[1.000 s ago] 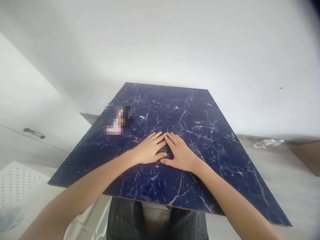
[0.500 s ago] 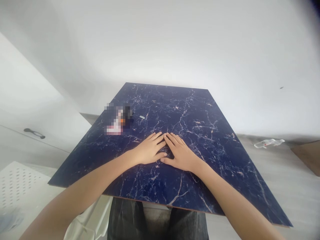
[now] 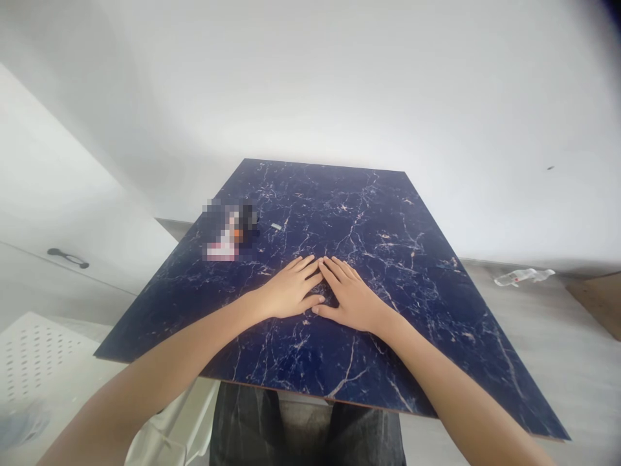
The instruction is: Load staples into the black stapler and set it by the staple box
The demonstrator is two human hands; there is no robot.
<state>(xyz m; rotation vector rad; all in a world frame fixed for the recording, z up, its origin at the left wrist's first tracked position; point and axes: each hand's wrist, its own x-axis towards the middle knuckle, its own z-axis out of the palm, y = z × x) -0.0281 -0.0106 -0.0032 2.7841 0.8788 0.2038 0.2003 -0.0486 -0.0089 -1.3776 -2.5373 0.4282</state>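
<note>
My left hand (image 3: 292, 288) lies palm down on a dark blue marble-patterned table (image 3: 334, 213), fingers stretched out and slightly apart. Beside it my right hand (image 3: 352, 294) rests flat on the same surface, also with its fingers extended. The fingertips and thumbs of both hands meet or nearly meet, framing a small gap. Neither hand holds anything. Farther back, a small pale flat piece (image 3: 276, 226) sits on the tabletop. To its left is a pixelated item (image 3: 228, 233) in black, orange, white and pink, whose kind I cannot make out.
A white wall (image 3: 339, 77) rises behind the table. On the floor at right lie a clear plastic bottle (image 3: 519, 277) and a cardboard box (image 3: 599, 298). A white perforated seat (image 3: 36, 356) stands at lower left, below a dark handle (image 3: 68, 257) on a white panel.
</note>
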